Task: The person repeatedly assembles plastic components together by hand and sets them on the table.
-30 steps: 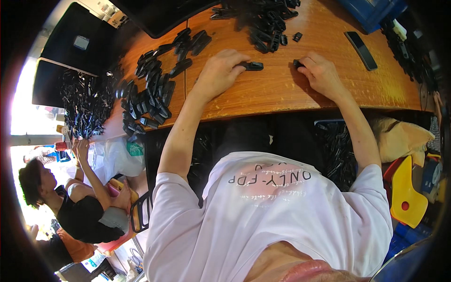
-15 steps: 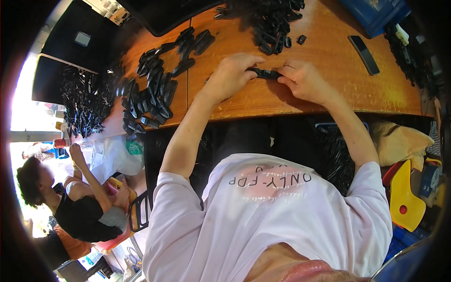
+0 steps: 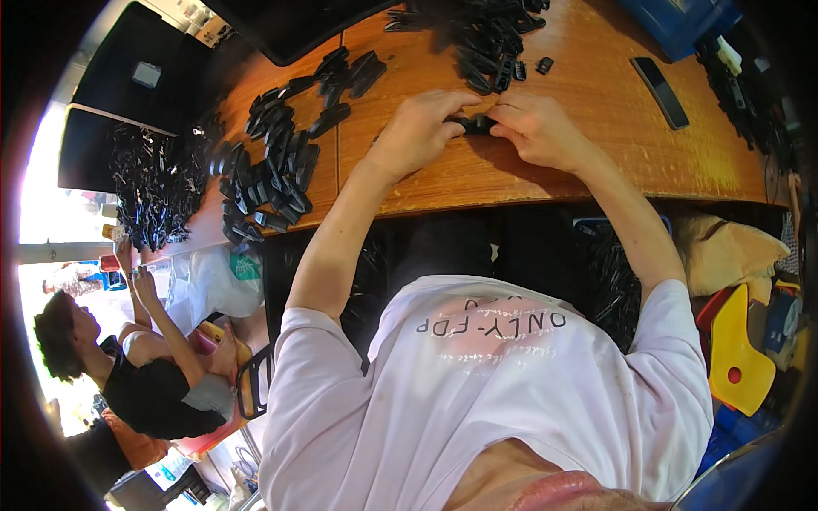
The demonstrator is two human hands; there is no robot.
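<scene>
- In the head view, grips a small black plastic part (image 3: 481,125) in the left hand (image 3: 420,132), with thumb and fingertips closed on its left end.
- Pinches the right end of the same part in the right hand (image 3: 538,129), with fingers bent and fingertips near those of the left hand.
- Hides much of the part behind the fingers; cannot tell whether it is one piece or two pieces set together.
- Holds the part at the orange-brown wooden table (image 3: 613,166), in from the near edge; cannot tell whether touching the wood.
- Just beyond the hands, shows a loose heap of black plastic parts (image 3: 498,43), with a single small black block (image 3: 544,66) lying just to its right.
- Left of the left hand, shows a wider spread of long black plastic pieces (image 3: 277,149), running to the table's near edge.
- To the right, well apart from the right hand, shows a dark rectangular phone (image 3: 660,92) lying flat, with a blue plastic bin (image 3: 682,25) beyond it.
- At the far left, shows a seated co-worker in a black top (image 3: 158,396), with raised hands near a dense heap of thin black parts (image 3: 158,187).
- Beside the co-worker, shows a translucent plastic bag (image 3: 204,289).
- At the lower right, shows a yellow plastic panel (image 3: 741,353), below crumpled tan paper (image 3: 724,251).
</scene>
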